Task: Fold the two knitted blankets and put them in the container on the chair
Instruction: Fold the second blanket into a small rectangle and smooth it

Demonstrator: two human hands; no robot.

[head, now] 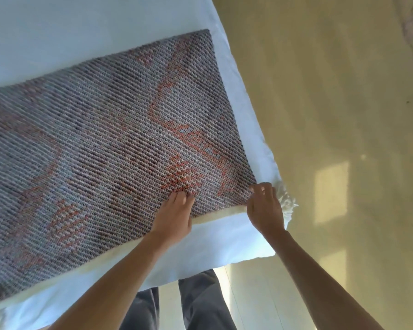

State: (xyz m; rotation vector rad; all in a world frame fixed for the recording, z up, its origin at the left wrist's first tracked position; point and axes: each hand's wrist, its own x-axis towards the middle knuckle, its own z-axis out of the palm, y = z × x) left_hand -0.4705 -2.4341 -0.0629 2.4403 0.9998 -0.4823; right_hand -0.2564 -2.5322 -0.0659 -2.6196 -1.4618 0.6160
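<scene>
Head view, blanket [100,129] on white bed [57,32], beige floor [332,91]

The knitted blanket [100,139] runs off the left edge, blurred there — the right hand [264,206] hides its corner and half covers what seems a tassel [287,206].

One knitted blanket [100,144], one white sheet [57,32], two hands: left hand [174,215], right hand [265,207].
</scene>
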